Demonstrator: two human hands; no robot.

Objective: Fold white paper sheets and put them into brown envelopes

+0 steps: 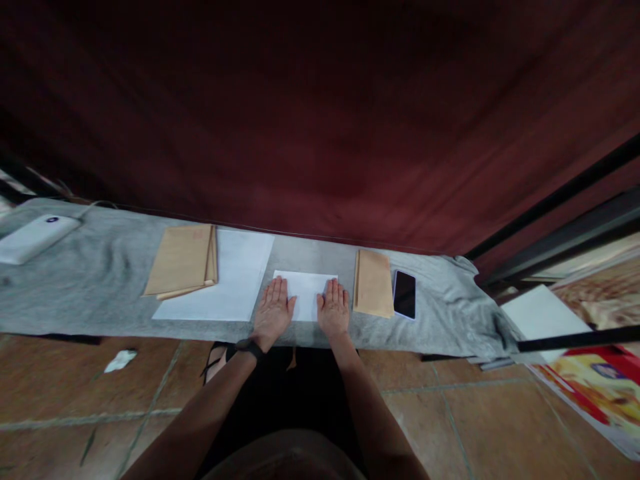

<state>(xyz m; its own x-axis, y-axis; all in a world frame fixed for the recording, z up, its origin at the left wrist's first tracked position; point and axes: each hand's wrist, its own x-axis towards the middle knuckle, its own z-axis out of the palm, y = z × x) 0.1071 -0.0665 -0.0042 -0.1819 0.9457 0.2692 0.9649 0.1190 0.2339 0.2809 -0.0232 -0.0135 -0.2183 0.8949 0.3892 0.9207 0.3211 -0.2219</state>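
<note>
A small white sheet of paper [306,300], perhaps folded, lies in front of me on the grey cloth. My left hand [274,310] rests flat on its left side, fingers stretched out. Flat on the right side lies my right hand [333,308], its fingers also extended. Neither hand grips anything. Left of them is larger white paper [235,280], partly covered by a stack of brown envelopes [180,257]. Another pile of brown envelopes [374,283] sits just right of my right hand.
A dark-screened phone [405,295] lies beside the right envelopes. At the far left is a white device with a cable [40,237]. The grey cloth [450,313] covers a narrow surface against a dark red panel [320,133]. A red printed box [600,387] stands at lower right.
</note>
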